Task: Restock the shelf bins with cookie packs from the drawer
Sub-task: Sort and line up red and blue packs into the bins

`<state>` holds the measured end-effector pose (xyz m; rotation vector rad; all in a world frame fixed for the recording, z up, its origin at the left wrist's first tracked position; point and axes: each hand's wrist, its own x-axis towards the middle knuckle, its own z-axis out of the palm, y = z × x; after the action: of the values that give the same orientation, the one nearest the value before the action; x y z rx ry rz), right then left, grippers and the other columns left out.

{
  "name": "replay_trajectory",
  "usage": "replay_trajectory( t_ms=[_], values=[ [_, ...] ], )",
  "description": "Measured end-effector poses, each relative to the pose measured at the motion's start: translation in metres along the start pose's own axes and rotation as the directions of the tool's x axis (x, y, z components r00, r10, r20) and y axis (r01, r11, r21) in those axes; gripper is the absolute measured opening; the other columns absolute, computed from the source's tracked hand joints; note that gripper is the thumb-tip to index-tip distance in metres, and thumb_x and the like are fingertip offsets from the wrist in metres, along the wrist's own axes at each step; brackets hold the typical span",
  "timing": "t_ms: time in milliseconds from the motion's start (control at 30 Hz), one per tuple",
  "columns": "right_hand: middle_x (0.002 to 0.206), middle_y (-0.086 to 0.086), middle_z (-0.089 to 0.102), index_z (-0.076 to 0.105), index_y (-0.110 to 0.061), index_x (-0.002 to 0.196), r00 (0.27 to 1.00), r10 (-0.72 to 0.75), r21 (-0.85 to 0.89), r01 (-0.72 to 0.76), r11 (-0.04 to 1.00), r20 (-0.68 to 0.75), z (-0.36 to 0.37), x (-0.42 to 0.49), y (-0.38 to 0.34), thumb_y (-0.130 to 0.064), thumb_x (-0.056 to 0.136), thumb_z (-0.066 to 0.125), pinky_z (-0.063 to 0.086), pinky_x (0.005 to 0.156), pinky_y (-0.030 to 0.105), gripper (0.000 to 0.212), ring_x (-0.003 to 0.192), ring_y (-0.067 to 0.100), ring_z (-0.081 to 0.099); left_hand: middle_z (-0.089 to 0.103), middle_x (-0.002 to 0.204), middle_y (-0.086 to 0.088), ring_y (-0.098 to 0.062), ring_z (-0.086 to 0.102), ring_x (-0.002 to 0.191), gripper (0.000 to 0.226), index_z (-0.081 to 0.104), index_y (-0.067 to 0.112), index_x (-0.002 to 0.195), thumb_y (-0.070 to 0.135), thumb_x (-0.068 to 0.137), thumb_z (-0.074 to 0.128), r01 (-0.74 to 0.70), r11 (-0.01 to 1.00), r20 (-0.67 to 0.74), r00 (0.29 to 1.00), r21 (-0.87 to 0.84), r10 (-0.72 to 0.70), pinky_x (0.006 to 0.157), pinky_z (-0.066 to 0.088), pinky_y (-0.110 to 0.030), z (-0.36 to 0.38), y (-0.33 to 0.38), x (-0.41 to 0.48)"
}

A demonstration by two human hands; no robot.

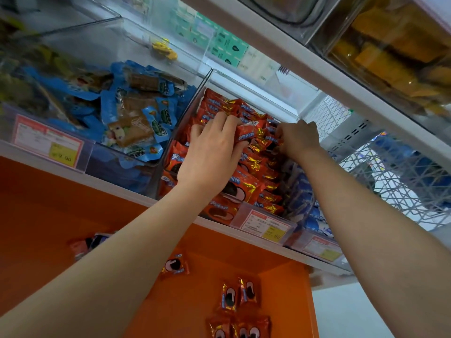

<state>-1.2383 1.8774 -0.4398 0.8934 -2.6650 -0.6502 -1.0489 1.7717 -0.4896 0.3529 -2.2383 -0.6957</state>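
Both hands are deep in the clear plastic shelf bin (244,86), which is already packed with red-orange foil cookie packs (246,184). The left hand (214,147) has its fingers curled over one pack, thumb underneath, gripping it. The right hand (300,137) is curled too, and it looks like its fingertips are pinching a pack near the back. My guess is they're squeezing the rows tight to make room. A few more of the same packs (229,298) lie loose in the orange drawer (207,259) below, so there's restocking left.

The left-hand neighbour bin holds blue snack packets (136,111), with blue-and-white packs (305,198) just to the right. The white shelf board overhead (292,76) hangs low, so headroom looks tight, and the clear price tag holder (266,225) covers the front.
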Motion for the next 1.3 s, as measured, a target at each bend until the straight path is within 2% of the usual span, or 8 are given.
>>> replay_trajectory(
  t_ms=[100, 200, 333, 533, 700, 833, 1133, 1300],
  values=[
    [0.125, 0.012, 0.057, 0.051, -0.014, 0.125, 1.0, 0.019, 0.057, -0.018, 0.998, -0.017, 0.0, -0.007, -0.001, -0.019, 0.089, 0.062, 0.03, 0.102, 0.041, 0.038, 0.121, 0.033, 0.044, 0.052, 0.118, -0.008, -0.026, 0.051, 0.106, 0.035, 0.05, 0.009, 0.125, 0.029, 0.098, 0.051, 0.027, 0.999, 0.061, 0.998, -0.039, -0.024, 0.093, 0.033, -0.039, -0.003, 0.002, 0.0],
    [0.128, 0.013, 0.052, 0.045, -0.011, 0.131, 0.985, 0.066, 0.307, -0.015, 0.952, -0.159, 0.001, -0.028, -0.009, -0.009, 0.089, 0.058, 0.034, 0.099, 0.041, 0.044, 0.121, 0.032, 0.046, 0.049, 0.126, -0.007, -0.024, 0.047, 0.113, 0.039, 0.045, 0.01, 0.131, 0.03, 0.098, 0.049, 0.047, 0.993, 0.109, 0.993, -0.105, -0.035, 0.097, 0.033, -0.039, -0.006, 0.004, -0.001],
    [0.126, 0.01, 0.053, 0.048, -0.01, 0.129, 0.93, 0.065, 0.706, 0.228, 0.67, -0.362, -0.007, -0.066, -0.031, 0.003, 0.081, 0.055, 0.042, 0.1, 0.04, 0.05, 0.118, 0.025, 0.051, 0.049, 0.128, -0.008, -0.026, 0.047, 0.117, 0.043, 0.044, 0.008, 0.133, 0.028, 0.097, 0.052, 0.036, 0.987, 0.145, 0.989, -0.155, -0.013, 0.097, 0.035, -0.04, -0.009, 0.008, -0.002],
    [0.123, 0.0, 0.052, 0.053, -0.015, 0.128, 0.926, -0.104, 0.757, 0.357, 0.547, -0.362, -0.025, -0.089, -0.043, -0.009, 0.083, 0.065, 0.034, 0.099, 0.017, 0.047, 0.114, 0.008, 0.046, 0.047, 0.133, -0.008, -0.025, 0.047, 0.122, 0.043, 0.042, 0.007, 0.135, 0.024, 0.097, 0.052, 0.025, 0.97, 0.166, 0.986, -0.241, 0.016, 0.098, 0.039, -0.04, -0.01, 0.007, -0.003],
    [0.103, -0.01, 0.055, 0.062, -0.014, 0.113, 0.923, -0.018, 0.745, 0.322, 0.585, -0.384, -0.029, -0.089, -0.03, -0.026, 0.082, 0.073, 0.032, 0.083, 0.003, 0.035, 0.096, 0.0, 0.049, 0.044, 0.135, -0.01, -0.026, 0.044, 0.124, 0.049, 0.036, 0.008, 0.14, 0.026, 0.097, 0.051, 0.009, 0.973, 0.18, 0.983, -0.232, 0.034, 0.102, 0.039, -0.043, -0.007, 0.004, -0.002],
    [0.102, 0.003, 0.059, 0.06, -0.008, 0.111, 0.917, 0.188, 0.725, 0.141, 0.674, -0.352, -0.026, -0.087, -0.007, -0.029, 0.086, 0.069, 0.033, 0.066, 0.009, 0.034, 0.087, 0.01, 0.051, 0.04, 0.141, -0.006, -0.024, 0.034, 0.13, 0.05, 0.033, 0.015, 0.144, 0.036, 0.099, 0.04, -0.024, 0.999, 0.255, 0.967, 0.023, 0.018, 0.106, 0.028, -0.045, -0.001, 0.001, 0.002],
    [0.117, 0.013, 0.059, 0.057, -0.007, 0.121, 0.988, 0.075, 0.361, -0.02, 0.932, -0.138, -0.014, -0.068, 0.001, -0.032, 0.091, 0.062, 0.04, 0.083, 0.032, 0.04, 0.107, 0.03, 0.055, 0.041, 0.141, -0.005, -0.025, 0.037, 0.127, 0.048, 0.043, 0.017, 0.137, 0.042, 0.098, 0.033, -0.127, 0.966, 0.379, 0.925, 0.225, 0.033, 0.106, 0.025, -0.044, 0.005, -0.002, 0.003],
    [0.121, 0.005, 0.063, 0.057, -0.019, 0.12, 0.997, 0.074, 0.401, -0.07, 0.913, 0.005, -0.007, -0.046, 0.009, -0.038, 0.083, 0.071, 0.032, 0.102, 0.038, 0.044, 0.114, 0.026, 0.055, 0.042, 0.14, -0.006, -0.025, 0.038, 0.126, 0.047, 0.043, 0.015, 0.136, 0.041, 0.098, 0.033, -0.123, 0.965, 0.393, 0.919, 0.233, 0.022, 0.105, 0.025, -0.044, 0.004, -0.001, 0.003]
  ],
)
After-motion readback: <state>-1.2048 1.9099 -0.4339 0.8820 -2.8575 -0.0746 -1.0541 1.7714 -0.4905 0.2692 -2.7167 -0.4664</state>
